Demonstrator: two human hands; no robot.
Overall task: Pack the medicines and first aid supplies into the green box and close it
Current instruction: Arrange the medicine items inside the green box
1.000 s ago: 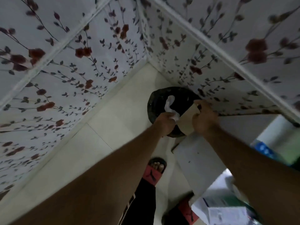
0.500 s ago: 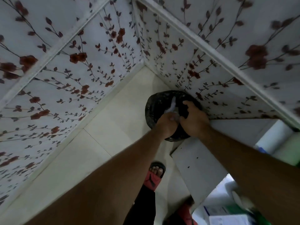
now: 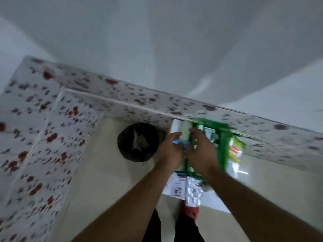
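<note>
hands, left (image 3: 172, 151) and right (image 3: 201, 154), fingers spread, empty, over green box (image 3: 222, 145) rim; black bin (image 3: 138, 142) just left.

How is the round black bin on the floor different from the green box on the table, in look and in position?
The black bin is round and dark; the green box is angular and bright green. The bin stands on the floor by the flowered wall, while the box sits higher on the white table. No hand is near the bin; the left hand and right hand are over the box. Both are open on top.
</note>
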